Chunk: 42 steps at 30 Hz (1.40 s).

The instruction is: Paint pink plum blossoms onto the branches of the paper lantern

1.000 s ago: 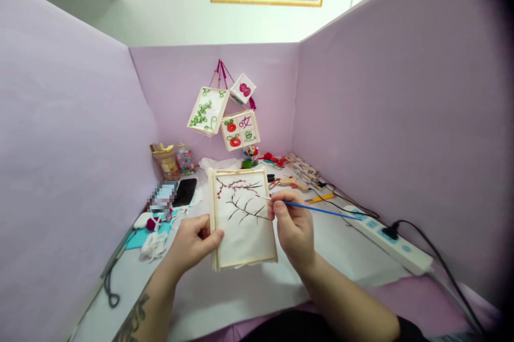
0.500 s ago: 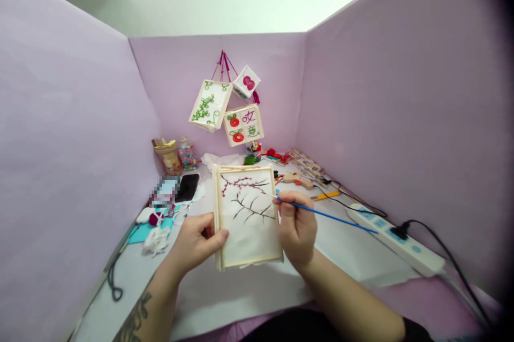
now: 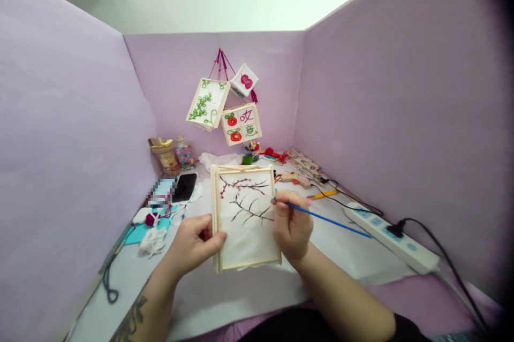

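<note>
A wood-edged white panel box is held upright over the table, its face painted with dark branches and small red-pink blossoms. My left hand is closed around its left edge, thumb on the front. At the right edge, my right hand pinches a thin blue paintbrush. The brush tip points left at the upper branch, near its right end; whether it touches the surface is hard to tell.
Decorated lanterns hang at the back panel. Jars, a black phone and white crumpled tissue lie left. A white power strip, a glue gun and a yellow cutter are right.
My right hand and the brush have shifted slightly left relative to the panel, with the brush tip still by the upper branch. The whole view has moved a little.
</note>
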Tool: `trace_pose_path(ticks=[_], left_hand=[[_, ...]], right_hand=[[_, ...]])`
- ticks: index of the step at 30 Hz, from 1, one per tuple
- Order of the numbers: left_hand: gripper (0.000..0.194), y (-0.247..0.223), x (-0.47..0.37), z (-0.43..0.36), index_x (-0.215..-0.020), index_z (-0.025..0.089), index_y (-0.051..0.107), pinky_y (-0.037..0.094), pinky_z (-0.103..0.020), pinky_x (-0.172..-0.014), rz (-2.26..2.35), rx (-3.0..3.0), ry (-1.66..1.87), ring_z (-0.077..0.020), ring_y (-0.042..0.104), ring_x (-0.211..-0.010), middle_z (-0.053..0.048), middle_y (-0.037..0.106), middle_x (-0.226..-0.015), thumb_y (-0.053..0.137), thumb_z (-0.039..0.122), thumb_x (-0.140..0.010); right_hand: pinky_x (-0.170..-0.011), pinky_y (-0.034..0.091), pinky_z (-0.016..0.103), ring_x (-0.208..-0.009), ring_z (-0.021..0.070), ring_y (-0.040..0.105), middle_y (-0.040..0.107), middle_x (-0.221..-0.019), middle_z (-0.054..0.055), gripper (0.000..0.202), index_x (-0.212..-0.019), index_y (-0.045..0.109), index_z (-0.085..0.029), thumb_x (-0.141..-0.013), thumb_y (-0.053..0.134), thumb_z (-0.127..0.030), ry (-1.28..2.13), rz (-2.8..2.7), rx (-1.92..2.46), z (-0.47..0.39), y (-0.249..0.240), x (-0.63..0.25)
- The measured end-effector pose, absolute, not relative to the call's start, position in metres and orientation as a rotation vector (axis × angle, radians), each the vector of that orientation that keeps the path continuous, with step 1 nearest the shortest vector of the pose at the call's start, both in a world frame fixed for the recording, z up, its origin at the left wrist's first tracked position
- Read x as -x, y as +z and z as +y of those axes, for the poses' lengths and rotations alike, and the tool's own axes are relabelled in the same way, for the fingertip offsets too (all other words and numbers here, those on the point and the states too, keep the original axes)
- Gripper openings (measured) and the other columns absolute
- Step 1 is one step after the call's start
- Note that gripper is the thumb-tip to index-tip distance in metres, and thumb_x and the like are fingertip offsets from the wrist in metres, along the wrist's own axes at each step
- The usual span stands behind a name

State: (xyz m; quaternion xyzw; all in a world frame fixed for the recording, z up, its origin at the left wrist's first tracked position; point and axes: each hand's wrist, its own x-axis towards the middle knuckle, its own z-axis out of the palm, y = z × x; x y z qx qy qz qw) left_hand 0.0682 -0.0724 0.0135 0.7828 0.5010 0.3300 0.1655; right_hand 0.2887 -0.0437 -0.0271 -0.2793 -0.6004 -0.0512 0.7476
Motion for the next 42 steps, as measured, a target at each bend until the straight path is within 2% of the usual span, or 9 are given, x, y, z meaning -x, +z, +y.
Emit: trace_pose_path(ticks=[42], left_hand=[[0.036, 0.0118, -0.069, -0.0723, -0.052, 0.022, 0.034, 0.025, -0.02, -0.043, 1.395, -2.224, 0.934, -0.0079, 0.031, -0.044, 0.007, 0.035, -0.047, 0.053, 0.041, -0.076]], right_hand=[[-0.064, 0.054, 0.029, -0.068, 0.0162, 0.065, 0.062, -0.076, 0.0, 0.014, -0.097, 0.057, -0.024, -0.096, 0.047, -0.013, -0.197, -1.376, 0.645, -0.0449, -0.0182, -0.2881]])
